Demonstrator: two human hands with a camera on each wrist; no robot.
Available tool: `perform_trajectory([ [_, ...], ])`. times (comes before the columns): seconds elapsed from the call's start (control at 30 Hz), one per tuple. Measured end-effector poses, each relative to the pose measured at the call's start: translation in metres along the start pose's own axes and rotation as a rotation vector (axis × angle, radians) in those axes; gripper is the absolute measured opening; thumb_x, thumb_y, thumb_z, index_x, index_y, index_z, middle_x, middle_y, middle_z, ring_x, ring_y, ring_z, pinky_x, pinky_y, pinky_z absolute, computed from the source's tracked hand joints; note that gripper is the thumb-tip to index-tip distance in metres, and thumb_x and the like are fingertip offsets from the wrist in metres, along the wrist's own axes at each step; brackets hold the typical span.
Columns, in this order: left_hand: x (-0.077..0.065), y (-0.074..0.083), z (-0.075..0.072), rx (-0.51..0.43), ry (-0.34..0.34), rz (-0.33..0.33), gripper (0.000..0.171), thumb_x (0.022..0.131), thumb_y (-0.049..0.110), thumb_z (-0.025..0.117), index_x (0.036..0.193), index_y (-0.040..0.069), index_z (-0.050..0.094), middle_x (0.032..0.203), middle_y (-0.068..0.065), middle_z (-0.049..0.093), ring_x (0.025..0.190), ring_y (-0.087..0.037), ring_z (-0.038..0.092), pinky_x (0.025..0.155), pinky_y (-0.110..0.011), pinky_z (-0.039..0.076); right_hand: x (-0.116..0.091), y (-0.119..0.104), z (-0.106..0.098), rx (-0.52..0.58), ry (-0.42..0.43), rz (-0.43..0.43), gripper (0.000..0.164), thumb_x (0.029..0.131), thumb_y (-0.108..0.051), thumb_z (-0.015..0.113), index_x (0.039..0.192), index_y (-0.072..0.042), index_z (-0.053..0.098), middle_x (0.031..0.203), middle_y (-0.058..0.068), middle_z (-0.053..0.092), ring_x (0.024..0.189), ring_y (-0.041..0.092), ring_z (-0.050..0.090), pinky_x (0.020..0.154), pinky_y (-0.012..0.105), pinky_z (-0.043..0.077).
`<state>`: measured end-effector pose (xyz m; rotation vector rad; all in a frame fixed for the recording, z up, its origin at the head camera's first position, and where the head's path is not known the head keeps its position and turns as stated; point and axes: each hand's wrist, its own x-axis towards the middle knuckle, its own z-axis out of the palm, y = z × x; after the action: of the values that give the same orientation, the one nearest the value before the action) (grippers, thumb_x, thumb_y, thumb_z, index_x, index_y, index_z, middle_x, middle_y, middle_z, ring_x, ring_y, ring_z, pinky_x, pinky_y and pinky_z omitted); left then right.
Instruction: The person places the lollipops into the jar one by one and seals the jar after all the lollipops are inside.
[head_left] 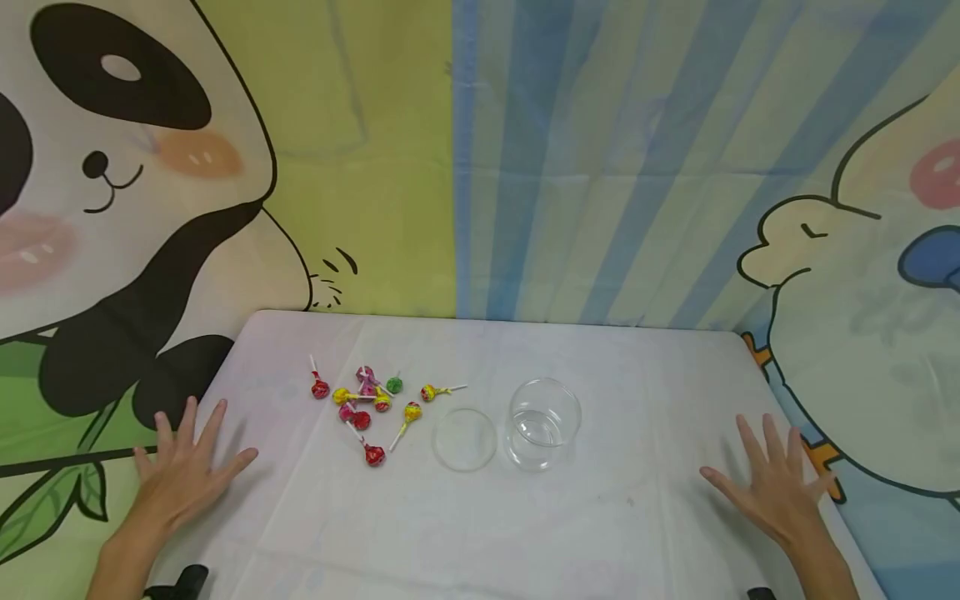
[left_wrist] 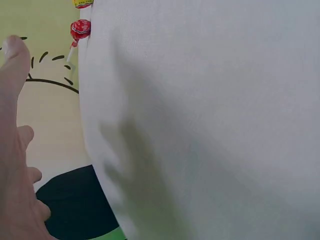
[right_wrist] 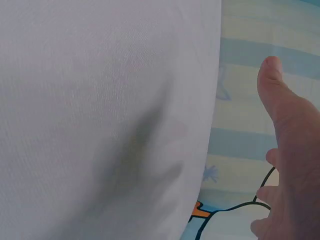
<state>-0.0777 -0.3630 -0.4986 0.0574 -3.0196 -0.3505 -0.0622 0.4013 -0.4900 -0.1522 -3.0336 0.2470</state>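
Observation:
My left hand (head_left: pixel 182 475) is spread over the left edge of the white table, palm down and holding nothing. Over the right edge, my right hand (head_left: pixel 780 487) has its fingers fanned apart, also holding nothing. Several wrapped lollipops in red, yellow, pink and green lie in a loose group left of the middle; a red lollipop (head_left: pixel 320 389) is nearest the left hand's side. A clear round lid (head_left: pixel 464 468) lies flat beside them. Right of it stands a clear plastic jar (head_left: pixel 567 425). In the left wrist view, a red lollipop (left_wrist: pixel 81 29) shows near the table edge.
The white-covered table (head_left: pixel 480 533) ends at the back against a cartoon-printed cloth (head_left: pixel 390 208), with a panda on the left and blue stripes on the right. Dark objects (head_left: pixel 180 583) show at the bottom edge near both forearms.

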Motion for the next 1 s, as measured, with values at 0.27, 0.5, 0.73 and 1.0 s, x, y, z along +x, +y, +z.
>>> perform_trajectory([
  [0.27, 0.009, 0.018, -0.009, -0.427, 0.221, -0.101, 0.041, 0.092, 0.033, 0.054, 0.124, 0.007, 0.055, 0.119, -0.014, 0.058, 0.102, 0.006, 0.049, 0.082, -0.013, 0.041, -0.002, -0.059, 0.013, 0.514, 0.070, -0.241, 0.075, 0.077, -0.018, 0.074, 0.141, -0.012, 0.034, 0.139, 0.017, 0.042, 0.131, 0.008, 0.037, 0.106, 0.026, 0.034],
  [0.5, 0.062, 0.003, 0.035, -0.594, 0.217, -0.224, 0.047, 0.088, 0.053, 0.048, 0.122, 0.022, 0.057, 0.103, 0.019, 0.059, 0.085, 0.018, 0.049, 0.064, -0.006, 0.042, -0.001, -0.140, 0.025, 0.808, 0.000, -0.358, 0.093, 0.069, -0.005, 0.077, 0.144, -0.009, 0.023, 0.146, 0.013, 0.033, 0.133, 0.002, 0.032, 0.100, 0.004, 0.029],
  [0.73, 0.114, 0.013, 0.034, -0.770, 0.021, -0.359, 0.066, 0.090, 0.057, 0.041, 0.132, 0.006, 0.045, 0.122, -0.013, 0.058, 0.090, -0.002, 0.059, 0.060, -0.015, 0.051, 0.006, -0.185, 0.025, 0.904, -0.065, -0.339, 0.111, 0.062, -0.004, 0.081, 0.147, -0.008, 0.009, 0.151, 0.015, 0.023, 0.135, 0.036, 0.028, 0.102, 0.052, 0.031],
  [1.0, 0.139, 0.041, 0.028, -0.676, -0.103, -0.284, 0.061, 0.094, 0.048, 0.039, 0.134, 0.003, 0.042, 0.126, -0.021, 0.054, 0.109, -0.031, 0.054, 0.068, -0.022, 0.052, 0.006, -0.205, 0.017, 0.960, -0.117, -0.296, 0.112, 0.062, -0.006, 0.082, 0.146, -0.002, 0.008, 0.150, 0.020, 0.022, 0.134, 0.040, 0.027, 0.102, 0.056, 0.030],
])
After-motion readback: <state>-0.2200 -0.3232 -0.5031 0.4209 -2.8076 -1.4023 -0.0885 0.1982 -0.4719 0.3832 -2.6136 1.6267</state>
